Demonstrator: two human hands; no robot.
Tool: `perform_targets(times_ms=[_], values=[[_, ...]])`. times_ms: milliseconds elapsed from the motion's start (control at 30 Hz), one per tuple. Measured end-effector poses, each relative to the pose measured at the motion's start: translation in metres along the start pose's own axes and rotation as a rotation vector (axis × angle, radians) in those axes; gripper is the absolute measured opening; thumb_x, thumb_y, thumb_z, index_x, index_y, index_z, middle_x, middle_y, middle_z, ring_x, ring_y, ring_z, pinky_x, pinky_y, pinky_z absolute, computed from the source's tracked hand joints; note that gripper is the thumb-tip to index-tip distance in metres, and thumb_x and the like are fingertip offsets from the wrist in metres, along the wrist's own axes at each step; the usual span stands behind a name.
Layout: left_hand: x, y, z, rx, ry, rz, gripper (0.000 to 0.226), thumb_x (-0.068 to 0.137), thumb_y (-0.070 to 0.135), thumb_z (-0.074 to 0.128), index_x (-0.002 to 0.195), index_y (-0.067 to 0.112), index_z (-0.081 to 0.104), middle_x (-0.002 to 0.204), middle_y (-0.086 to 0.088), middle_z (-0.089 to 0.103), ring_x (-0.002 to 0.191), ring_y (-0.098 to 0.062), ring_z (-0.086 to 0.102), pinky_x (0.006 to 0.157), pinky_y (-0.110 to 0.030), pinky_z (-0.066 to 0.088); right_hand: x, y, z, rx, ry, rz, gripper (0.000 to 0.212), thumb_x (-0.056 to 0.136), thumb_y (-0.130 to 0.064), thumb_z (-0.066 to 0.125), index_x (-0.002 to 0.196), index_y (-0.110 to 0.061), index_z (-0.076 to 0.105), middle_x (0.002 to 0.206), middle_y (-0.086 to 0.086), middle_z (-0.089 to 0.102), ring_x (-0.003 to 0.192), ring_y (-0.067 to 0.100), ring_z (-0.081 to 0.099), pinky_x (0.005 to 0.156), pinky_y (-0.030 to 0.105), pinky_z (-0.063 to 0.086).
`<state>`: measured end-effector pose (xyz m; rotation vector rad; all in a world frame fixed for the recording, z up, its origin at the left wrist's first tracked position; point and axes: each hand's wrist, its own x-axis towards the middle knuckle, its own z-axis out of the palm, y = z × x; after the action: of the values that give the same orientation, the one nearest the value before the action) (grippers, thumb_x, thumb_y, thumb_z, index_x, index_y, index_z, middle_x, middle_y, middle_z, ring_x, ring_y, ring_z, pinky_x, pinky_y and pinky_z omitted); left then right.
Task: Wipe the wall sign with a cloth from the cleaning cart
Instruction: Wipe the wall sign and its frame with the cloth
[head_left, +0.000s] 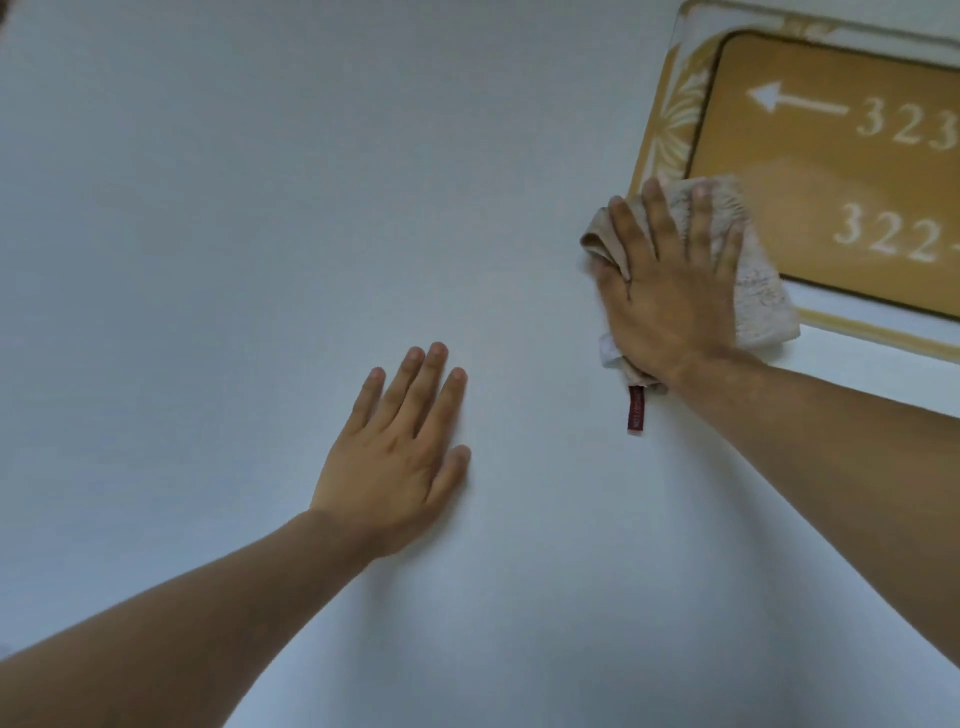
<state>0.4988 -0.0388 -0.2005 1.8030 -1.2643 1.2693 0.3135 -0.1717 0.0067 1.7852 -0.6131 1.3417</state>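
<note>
A gold wall sign with a white arrow and room numbers hangs at the upper right, framed by a white and gold border. My right hand presses a beige cloth flat against the sign's lower left corner, fingers spread over it. A dark red tag dangles from the cloth below my wrist. My left hand rests flat on the bare wall to the left, fingers apart, holding nothing. The sign's right part is cut off by the frame edge.
A plain pale wall fills the rest of the view. The cleaning cart is out of sight.
</note>
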Motion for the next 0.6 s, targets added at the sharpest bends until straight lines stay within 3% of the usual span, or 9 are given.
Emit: perform_targets(times_ms=[167, 433, 600], values=[[0.016, 0.006, -0.036, 0.016, -0.092, 0.002, 0.070, 0.099, 0.051, 0.008, 0.159, 0.015, 0.010, 0.166, -0.005, -0.011, 0.153, -0.022, -0.013, 0.124, -0.049, 0.000, 0.003, 0.007, -0.012, -0.033, -0.091, -0.066, 0.064, 0.102, -0.057, 0.015, 0.160, -0.031, 0.007, 0.169, -0.001, -0.003, 0.153, 0.035, -0.010, 0.118, 0.064, -0.002], [0.124, 0.028, -0.079, -0.199, 0.039, -0.029, 0.066, 0.098, 0.046, 0.020, 0.158, 0.022, 0.004, 0.168, -0.002, -0.003, 0.153, -0.015, -0.009, 0.125, -0.038, -0.003, 0.030, 0.027, -0.026, -0.115, -0.143, -0.237, 0.073, 0.095, -0.064, 0.010, 0.160, -0.031, 0.010, 0.169, -0.001, -0.003, 0.153, 0.032, -0.014, 0.120, 0.059, -0.003], [0.171, 0.057, -0.070, -0.152, 0.108, 0.051, 0.068, 0.098, 0.047, 0.016, 0.159, 0.019, 0.003, 0.168, -0.005, -0.001, 0.154, -0.018, -0.009, 0.125, -0.043, -0.003, 0.060, 0.048, -0.026, -0.068, -0.132, -0.354, 0.070, 0.095, -0.069, 0.012, 0.158, -0.041, 0.000, 0.168, -0.009, -0.009, 0.151, 0.022, -0.022, 0.121, 0.055, -0.005]])
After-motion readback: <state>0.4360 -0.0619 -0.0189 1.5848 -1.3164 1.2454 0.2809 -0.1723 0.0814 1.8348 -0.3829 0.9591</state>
